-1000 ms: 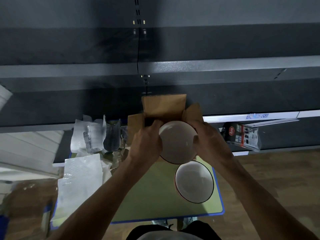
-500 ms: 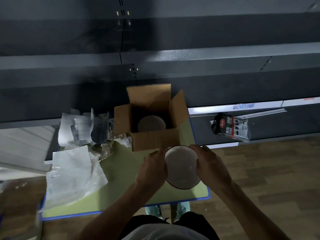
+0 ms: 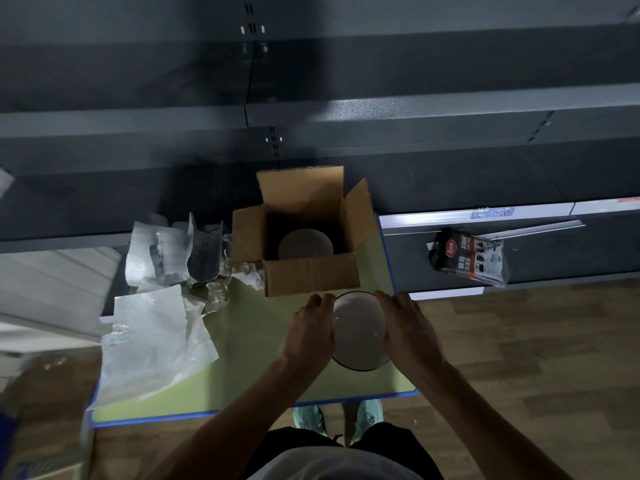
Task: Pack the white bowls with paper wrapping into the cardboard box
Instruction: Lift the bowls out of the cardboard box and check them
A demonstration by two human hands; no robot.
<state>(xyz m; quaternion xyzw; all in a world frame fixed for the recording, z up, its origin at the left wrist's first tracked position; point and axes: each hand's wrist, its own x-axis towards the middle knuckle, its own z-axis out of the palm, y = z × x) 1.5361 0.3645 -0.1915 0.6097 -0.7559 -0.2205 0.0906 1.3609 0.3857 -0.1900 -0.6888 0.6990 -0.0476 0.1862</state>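
Observation:
A white bowl (image 3: 358,332) with a dark rim sits on the green table (image 3: 249,327) just in front of the cardboard box (image 3: 311,275). My left hand (image 3: 310,332) grips its left side and my right hand (image 3: 408,329) grips its right side, fingers curled over the rim. The box stands open with its flaps up, and another white bowl (image 3: 304,244) lies at its bottom. Sheets of white wrapping paper (image 3: 152,341) lie on the left part of the table.
Crumpled paper and bubble wrap (image 3: 173,254) pile up left of the box. Dark metal shelving (image 3: 311,116) runs behind the table. A red and black packet (image 3: 467,258) hangs from the shelf at right. My feet (image 3: 337,415) stand on wooden floor.
One bowl went from my hands into the box. My hands then came back toward me and took hold of the second bowl on the table, which has stayed near the box front.

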